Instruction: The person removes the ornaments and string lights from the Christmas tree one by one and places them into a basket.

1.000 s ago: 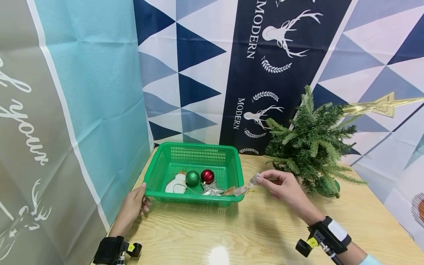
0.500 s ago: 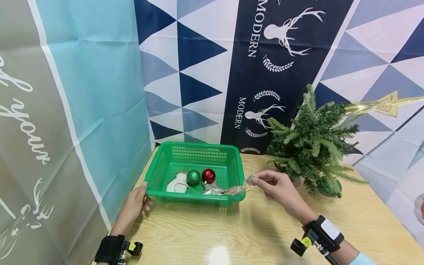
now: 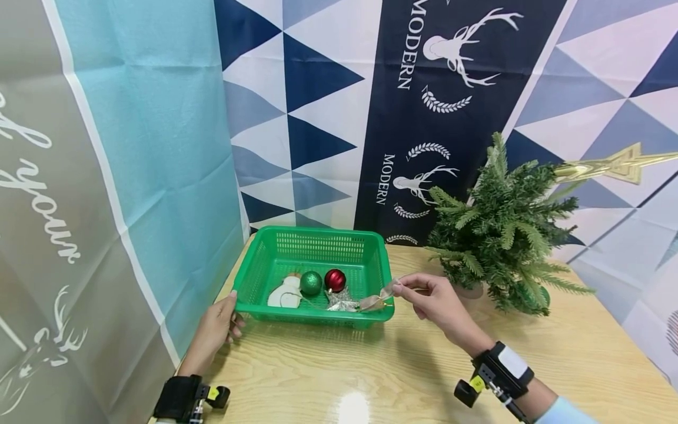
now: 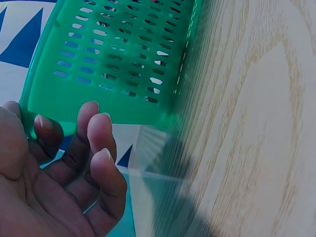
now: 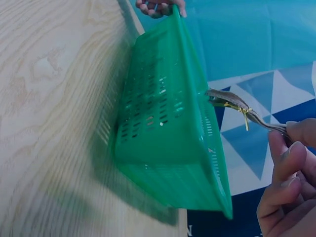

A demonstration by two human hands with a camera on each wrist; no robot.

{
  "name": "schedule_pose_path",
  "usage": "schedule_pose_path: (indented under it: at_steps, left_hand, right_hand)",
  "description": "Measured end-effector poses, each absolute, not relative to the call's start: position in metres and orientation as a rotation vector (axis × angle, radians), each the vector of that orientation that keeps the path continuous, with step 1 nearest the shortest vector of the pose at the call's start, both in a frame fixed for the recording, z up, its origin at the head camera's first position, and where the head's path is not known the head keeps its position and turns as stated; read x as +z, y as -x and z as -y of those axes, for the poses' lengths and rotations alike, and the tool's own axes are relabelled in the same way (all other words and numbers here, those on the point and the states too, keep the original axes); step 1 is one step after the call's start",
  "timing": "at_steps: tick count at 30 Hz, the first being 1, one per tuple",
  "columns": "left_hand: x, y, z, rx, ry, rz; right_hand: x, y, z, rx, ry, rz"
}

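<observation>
Your right hand (image 3: 431, 297) pinches the ribbon (image 3: 377, 301), trailing toward 9 o'clock over the basket (image 3: 312, 321) rim, whose far corner your left hand (image 3: 219, 327) grips.

Sheer ribbon bow (image 3: 377, 301), gold tie, draped over right rim of green basket (image 3: 296, 314) on table.

The place looks like a staged recording corner rather than a lived-in room. Printed fabric backdrops (image 3: 455, 88) with navy and pale triangles, white stag emblems and the word "MODERN" hang as walls on all sides, beside a teal and grey cloth panel (image 3: 132, 147). A light wood-grain tabletop (image 3: 371, 377) carries Christmas props: a small artificial green fir tree (image 3: 503, 235) and a green perforated plastic basket (image 3: 312, 241) of baubles.
</observation>
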State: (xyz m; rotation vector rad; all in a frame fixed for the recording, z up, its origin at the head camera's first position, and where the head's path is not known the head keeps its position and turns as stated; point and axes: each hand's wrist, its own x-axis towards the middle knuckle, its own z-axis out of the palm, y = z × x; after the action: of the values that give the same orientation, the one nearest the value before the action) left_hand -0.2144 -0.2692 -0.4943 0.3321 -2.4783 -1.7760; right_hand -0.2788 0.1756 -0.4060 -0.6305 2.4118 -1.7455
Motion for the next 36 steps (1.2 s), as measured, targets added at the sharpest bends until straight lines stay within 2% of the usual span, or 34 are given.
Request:
schedule_pose_path:
  at_steps: [15, 20, 27, 36]
  left_hand:
    - [-0.494, 0.216, 0.266, -1.795, -0.323, 2.474]
    - [-0.493, 0.217, 0.266, -1.791, -0.327, 2.476]
    - [-0.493, 0.217, 0.266, -1.791, -0.323, 2.492]
    - [-0.492, 0.215, 0.268, -1.797, -0.333, 2.469]
  right_hand:
    - [-0.415, 0.278, -0.153, -1.688, 0.541, -2.438]
    - [-0.419, 0.279, -0.143, -1.595, 0.62, -2.543]
    - [-0.428, 0.276, -0.131, -1.222, 0.839, -2.979]
    - [-0.431, 0.271, -0.126, -1.005, 0.98, -3.052]
